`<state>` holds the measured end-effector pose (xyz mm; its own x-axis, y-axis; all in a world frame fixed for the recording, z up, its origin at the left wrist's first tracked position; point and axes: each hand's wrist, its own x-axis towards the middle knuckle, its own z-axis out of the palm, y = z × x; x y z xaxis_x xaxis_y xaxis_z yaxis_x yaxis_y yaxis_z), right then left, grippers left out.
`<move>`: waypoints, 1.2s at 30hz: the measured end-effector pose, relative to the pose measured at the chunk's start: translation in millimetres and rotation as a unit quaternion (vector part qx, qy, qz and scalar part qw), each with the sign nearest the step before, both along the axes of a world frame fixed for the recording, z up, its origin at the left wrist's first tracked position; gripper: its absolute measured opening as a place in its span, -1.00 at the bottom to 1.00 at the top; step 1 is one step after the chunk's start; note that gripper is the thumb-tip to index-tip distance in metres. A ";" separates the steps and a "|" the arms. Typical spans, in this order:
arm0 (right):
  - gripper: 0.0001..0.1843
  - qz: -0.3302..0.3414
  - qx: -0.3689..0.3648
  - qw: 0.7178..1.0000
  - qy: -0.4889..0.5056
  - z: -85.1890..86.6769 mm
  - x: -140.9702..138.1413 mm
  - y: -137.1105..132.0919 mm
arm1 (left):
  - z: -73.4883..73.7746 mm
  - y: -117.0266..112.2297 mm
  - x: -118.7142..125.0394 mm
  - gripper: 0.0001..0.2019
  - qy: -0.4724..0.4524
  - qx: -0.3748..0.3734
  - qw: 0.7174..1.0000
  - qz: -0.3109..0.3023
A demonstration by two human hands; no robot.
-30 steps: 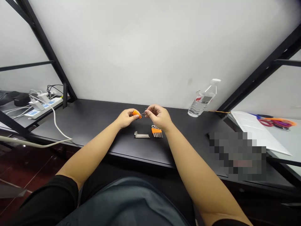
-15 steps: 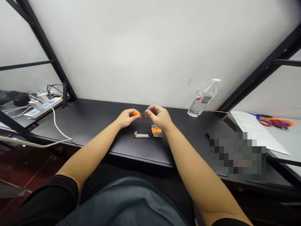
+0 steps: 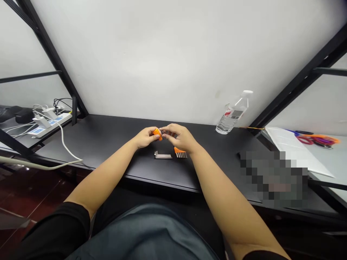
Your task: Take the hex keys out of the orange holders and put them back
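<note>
Left hand [image 3: 146, 138] is closed narrowly around a small orange hex key holder [image 3: 157, 134], which is held up off the black desk [image 3: 108, 141], its forearm angled in from the lower left with the wrist slightly bent; further left, a white power strip [image 3: 48, 121] is seen on a side shelf, its white cable [image 3: 63, 139] trailing down past the desk's corner. Below the hands, a bundle of bare steel hex keys [image 3: 163, 155] is laid flat on the desk, apart from both hands. Right hand [image 3: 179, 136] is angled in from the lower right, its fingertips [image 3: 162, 129] brought to the holder, though whether anything is pinched there cannot be told. Under that hand, a second orange-holder hex key set [image 3: 180, 153] lies partly hidden. A slip seems likeliest here: a thin key could be dropped if the fingertips' narrow hold were loosened, or knocked aside if the holder were twisted. Further right, a plastic water bottle [image 3: 231, 117], a white sheet [image 3: 292, 148] and scissors [image 3: 305, 140] are placed
</note>
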<state>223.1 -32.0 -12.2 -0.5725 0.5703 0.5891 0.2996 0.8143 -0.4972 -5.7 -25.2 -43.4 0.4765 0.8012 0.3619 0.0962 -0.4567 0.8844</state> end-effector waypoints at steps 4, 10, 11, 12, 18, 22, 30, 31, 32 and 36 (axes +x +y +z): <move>-0.66 -0.028 0.038 0.998 -0.028 2.2 7.2 3.9 | 3.8 -2.8 -2.0 -0.63 0.023 -0.007 1.000 -0.012; -0.74 -0.074 0.004 0.996 -0.044 3.3 7.1 4.4 | 3.3 -3.3 -3.3 -0.67 0.036 -0.013 0.999 -0.004; -0.73 -0.083 -0.012 0.996 -0.041 2.7 5.4 3.8 | 2.8 -2.8 -3.1 -0.68 0.035 -0.008 0.999 0.008; -0.72 -0.092 -0.030 0.994 -0.040 1.8 3.5 3.1 | 2.3 -2.1 -2.7 -0.68 0.035 -0.003 0.999 0.020; -0.68 -0.122 -0.085 0.981 -0.126 -0.7 -5.3 -1.5 | -2.6 2.0 1.1 -0.68 0.069 0.014 0.997 0.043; -0.59 -0.123 -0.132 0.959 -0.218 1.9 -6.0 -6.1 | -4.8 4.2 -1.0 -0.68 0.033 -0.004 0.997 0.074; -0.52 -0.036 -0.221 0.901 -0.372 0.1 -13.2 -16.2 | -4.0 2.8 -2.7 -0.76 0.037 -0.003 0.996 0.080; -0.54 -0.033 -0.223 0.898 -0.378 0.8 -13.5 -17.0 | -3.8 2.2 -2.0 -0.77 0.039 -0.002 0.996 0.074; -0.56 -0.030 -0.224 0.896 -0.382 1.5 -13.3 -17.6 | -3.6 1.8 -1.5 -0.76 0.040 -0.001 0.997 0.070; -0.61 -0.015 -0.224 0.897 -0.379 3.6 -10.6 -19.7 | -2.7 1.0 -0.4 -0.73 0.041 0.000 0.997 0.067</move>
